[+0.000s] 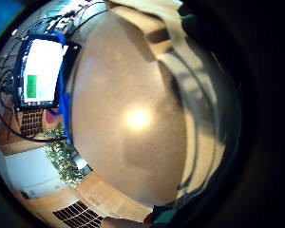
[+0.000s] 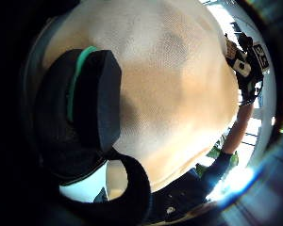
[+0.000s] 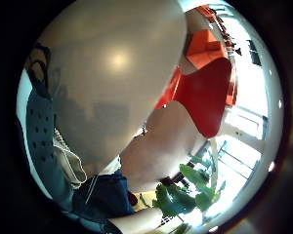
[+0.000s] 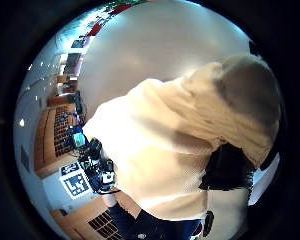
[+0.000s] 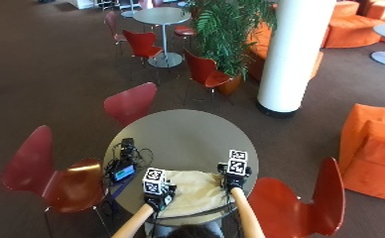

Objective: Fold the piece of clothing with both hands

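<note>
Two gloved hands, left hand (image 5: 158, 197) and right hand (image 5: 232, 181), pinching cream garment (image 5: 196, 191) edges between them, seemingly for folding on table (image 5: 179, 134).

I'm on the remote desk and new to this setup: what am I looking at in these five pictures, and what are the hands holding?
No machine here: a person at a round table wears black gloves. The outside view looks down from above and behind their head. The other four come from wide-angle cameras on the palms, two per hand. A cream piece of clothing lies at the table's near edge. The left hand grips its left side; the left thumb-side view shows gloved fingers curled on the cloth. The right hand holds the right side, cloth bunched at the palm. A small screen device with cables sits left.
</note>
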The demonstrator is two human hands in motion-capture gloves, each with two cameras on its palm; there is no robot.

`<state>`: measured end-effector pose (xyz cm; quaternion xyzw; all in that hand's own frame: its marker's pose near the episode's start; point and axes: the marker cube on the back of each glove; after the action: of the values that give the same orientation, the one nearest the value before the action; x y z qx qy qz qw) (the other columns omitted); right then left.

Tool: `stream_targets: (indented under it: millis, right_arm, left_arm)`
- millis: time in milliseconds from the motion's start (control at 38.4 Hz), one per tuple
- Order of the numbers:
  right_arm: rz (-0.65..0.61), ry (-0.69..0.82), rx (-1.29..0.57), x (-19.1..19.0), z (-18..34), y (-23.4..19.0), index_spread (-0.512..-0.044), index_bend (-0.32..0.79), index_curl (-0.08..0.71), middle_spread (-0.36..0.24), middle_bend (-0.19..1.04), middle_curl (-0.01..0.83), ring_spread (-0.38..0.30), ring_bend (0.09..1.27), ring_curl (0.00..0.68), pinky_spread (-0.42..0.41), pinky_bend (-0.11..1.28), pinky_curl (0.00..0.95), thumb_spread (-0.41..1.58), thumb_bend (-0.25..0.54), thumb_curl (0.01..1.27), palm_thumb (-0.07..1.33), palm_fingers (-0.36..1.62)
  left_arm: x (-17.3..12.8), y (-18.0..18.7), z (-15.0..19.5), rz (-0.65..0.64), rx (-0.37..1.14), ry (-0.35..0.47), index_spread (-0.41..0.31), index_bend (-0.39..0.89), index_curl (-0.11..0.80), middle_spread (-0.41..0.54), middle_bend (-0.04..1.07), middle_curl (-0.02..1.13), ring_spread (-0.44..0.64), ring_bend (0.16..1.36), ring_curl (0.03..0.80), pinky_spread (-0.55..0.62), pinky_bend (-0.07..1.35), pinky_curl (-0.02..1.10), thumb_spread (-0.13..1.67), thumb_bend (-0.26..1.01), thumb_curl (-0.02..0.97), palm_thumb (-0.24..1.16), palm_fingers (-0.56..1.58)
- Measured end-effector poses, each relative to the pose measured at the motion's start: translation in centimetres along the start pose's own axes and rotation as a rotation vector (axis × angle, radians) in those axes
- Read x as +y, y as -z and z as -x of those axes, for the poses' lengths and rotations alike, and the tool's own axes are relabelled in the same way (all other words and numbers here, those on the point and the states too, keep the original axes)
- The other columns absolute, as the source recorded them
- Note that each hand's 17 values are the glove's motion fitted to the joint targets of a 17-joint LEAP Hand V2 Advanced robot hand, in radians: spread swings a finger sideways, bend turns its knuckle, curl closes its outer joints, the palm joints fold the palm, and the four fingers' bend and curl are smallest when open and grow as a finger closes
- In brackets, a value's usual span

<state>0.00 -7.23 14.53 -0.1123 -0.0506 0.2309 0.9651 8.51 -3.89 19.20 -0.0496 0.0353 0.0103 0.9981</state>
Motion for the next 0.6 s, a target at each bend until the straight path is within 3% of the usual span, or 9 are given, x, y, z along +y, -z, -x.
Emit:
stream_targets:
  millis: [208,339,469,599]
  right_arm:
    - [-0.081,-0.091,0.032,-0.9,-3.3,3.1,-0.261,0.21,0.280,-0.204,0.38,0.513,-0.238,0.63,0.467,-0.322,0.62,0.402,0.43,-0.033,0.71,0.96,1.30]
    - [-0.096,-0.149,0.080,-3.4,-3.5,4.7,-0.269,0.22,0.325,-0.209,0.39,0.517,-0.240,0.62,0.465,-0.323,0.60,0.404,0.34,-0.034,0.72,0.97,1.31]
    - [-0.087,-0.190,0.128,-3.7,-1.2,7.7,-0.275,0.22,0.357,-0.213,0.39,0.521,-0.246,0.61,0.468,-0.327,0.60,0.409,0.29,-0.036,0.73,0.97,1.31]
    - [0.027,-0.160,0.158,-1.6,3.6,10.3,-0.279,0.19,0.379,-0.222,0.41,0.526,-0.251,0.62,0.475,-0.331,0.60,0.419,0.25,-0.037,0.74,0.97,1.31]
  left_arm:
    - [-0.9,0.0,-1.8,0.038,0.017,-0.028,-0.086,0.17,0.460,0.035,0.17,0.38,0.16,0.41,0.376,0.16,0.22,0.40,1.36,-0.02,0.380,0.13,0.38]
    - [-2.2,1.6,-1.6,-0.022,0.036,-0.053,-0.077,0.18,0.458,0.033,0.16,0.37,0.16,0.36,0.359,0.16,0.23,0.40,1.36,-0.01,0.355,0.12,0.34]
    - [-1.9,4.4,-0.2,-0.054,0.101,-0.041,-0.072,0.17,0.450,0.032,0.16,0.35,0.17,0.35,0.345,0.15,0.24,0.39,1.37,-0.01,0.335,0.12,0.36]
    - [-3.2,4.7,2.7,-0.112,0.172,-0.046,-0.072,0.17,0.438,0.024,0.16,0.35,0.17,0.37,0.341,0.13,0.25,0.39,1.37,-0.01,0.318,0.12,0.38]
